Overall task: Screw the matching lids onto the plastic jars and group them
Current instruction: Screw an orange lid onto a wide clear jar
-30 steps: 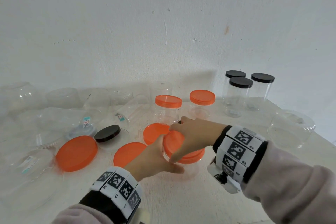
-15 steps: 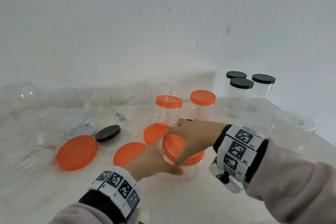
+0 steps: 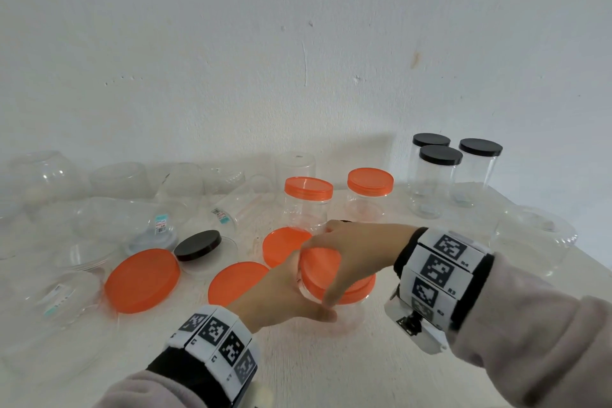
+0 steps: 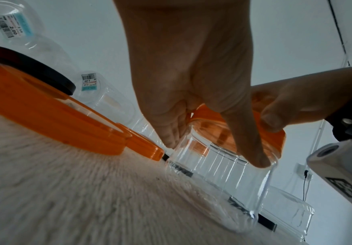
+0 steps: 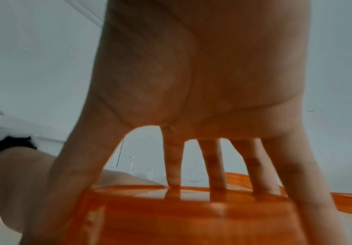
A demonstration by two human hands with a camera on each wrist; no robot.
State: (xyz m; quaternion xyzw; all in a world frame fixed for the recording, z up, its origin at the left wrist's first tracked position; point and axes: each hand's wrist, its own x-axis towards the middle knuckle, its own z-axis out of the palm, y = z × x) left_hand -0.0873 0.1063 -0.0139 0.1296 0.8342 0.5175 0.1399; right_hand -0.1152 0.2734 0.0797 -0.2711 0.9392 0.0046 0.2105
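Observation:
A clear plastic jar (image 3: 347,311) (image 4: 229,179) stands on the white table near the middle, with an orange lid (image 3: 351,288) (image 4: 260,131) (image 5: 170,215) on its mouth. My left hand (image 3: 288,295) (image 4: 202,140) grips the jar's body just under the lid, thumb in front. My right hand (image 3: 344,258) (image 5: 191,165) reaches from the right and holds the lid from above, fingers and thumb spread round its rim. Two orange-lidded jars (image 3: 308,205) stand just behind. Three black-lidded jars (image 3: 440,175) stand grouped at the back right.
Loose orange lids (image 3: 142,280) lie on the table to the left, with a loose black lid (image 3: 198,244) beside them. Several clear open jars (image 3: 132,222) crowd the left and back. One clear jar (image 3: 533,238) sits near the table's right edge.
My right hand has turned on the orange lid, fingers shifting round its rim. The left hand and the jar stay in place.

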